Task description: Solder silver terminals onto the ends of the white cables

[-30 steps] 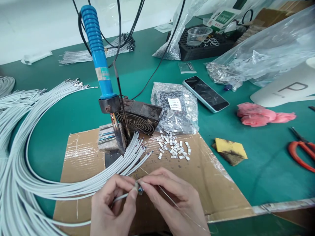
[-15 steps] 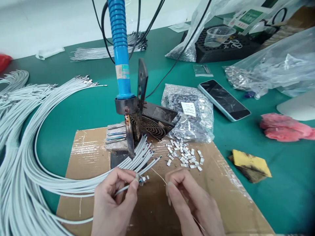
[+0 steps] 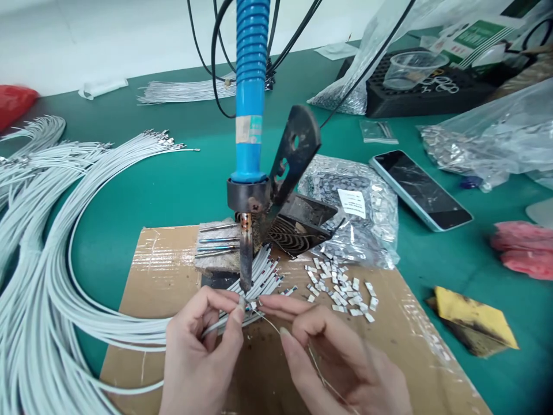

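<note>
My left hand (image 3: 201, 351) pinches a white cable (image 3: 210, 329) near its end, between thumb and forefinger. At that end, by the fingertips, is a tiny white piece (image 3: 254, 306), too small to make out fully. My right hand (image 3: 341, 357) is closed on a thin solder wire (image 3: 271, 324), whose front end reaches the cable end. Its outstretched forefinger comes close to the left fingertips. Straight above them stands a blue soldering iron (image 3: 249, 127), tip downward, held in a dark metal bracket (image 3: 298, 138). Whether tip and cable touch, I cannot tell.
Behind the hands lies a bundle of white cables (image 3: 142, 325) on cardboard (image 3: 159, 253). Small white chips (image 3: 341, 288) are scattered to the right. Beyond are a plastic bag (image 3: 375, 230), a phone (image 3: 423, 190), a yellow sponge (image 3: 475, 317) and a pink cloth (image 3: 525, 248).
My right hand has moved left, bringing the solder wire to the cable end, and its forefinger has stretched out. The view has shifted, so the iron appears further right, above my left fingertips.
</note>
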Demonstrator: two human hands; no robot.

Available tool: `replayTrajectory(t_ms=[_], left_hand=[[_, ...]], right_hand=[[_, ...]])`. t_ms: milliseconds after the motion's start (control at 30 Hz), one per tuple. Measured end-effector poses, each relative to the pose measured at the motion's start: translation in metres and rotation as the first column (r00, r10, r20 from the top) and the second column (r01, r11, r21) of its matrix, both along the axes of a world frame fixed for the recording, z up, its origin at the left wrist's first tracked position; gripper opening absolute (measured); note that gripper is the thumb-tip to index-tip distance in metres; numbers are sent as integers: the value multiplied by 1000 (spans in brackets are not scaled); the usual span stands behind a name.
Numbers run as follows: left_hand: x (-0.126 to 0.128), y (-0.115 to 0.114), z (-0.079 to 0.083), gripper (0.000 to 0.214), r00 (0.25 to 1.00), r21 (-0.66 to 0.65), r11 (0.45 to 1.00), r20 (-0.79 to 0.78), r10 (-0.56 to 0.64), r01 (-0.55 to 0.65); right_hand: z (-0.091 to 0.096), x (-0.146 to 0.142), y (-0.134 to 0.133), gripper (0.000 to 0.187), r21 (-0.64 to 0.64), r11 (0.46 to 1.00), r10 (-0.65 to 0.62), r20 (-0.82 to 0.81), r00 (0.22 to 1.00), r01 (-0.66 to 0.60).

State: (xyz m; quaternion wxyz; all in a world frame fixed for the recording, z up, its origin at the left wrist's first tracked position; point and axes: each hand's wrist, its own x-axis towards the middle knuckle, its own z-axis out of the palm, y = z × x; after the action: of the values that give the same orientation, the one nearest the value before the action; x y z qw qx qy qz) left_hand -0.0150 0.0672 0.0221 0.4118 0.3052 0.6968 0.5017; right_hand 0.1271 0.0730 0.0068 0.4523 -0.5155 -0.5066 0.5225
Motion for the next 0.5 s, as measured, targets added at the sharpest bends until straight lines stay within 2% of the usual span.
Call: replayTrajectory(t_ms=[200,400,500], left_hand=[[1,4,2,13,998,-18,999,-38,40,-40],[3,7,3,14,997,19,998,-53,64,-63],[2,9,3,14,995,26,997,-63,72,-71]], right_hand=[[1,3,9,22,22,998,59,17,998,-60],[3,-6,11,24,-6,1000,-21,9,1000,21],[2,-6,14,23,-9,1000,-4,0,1000,4]])
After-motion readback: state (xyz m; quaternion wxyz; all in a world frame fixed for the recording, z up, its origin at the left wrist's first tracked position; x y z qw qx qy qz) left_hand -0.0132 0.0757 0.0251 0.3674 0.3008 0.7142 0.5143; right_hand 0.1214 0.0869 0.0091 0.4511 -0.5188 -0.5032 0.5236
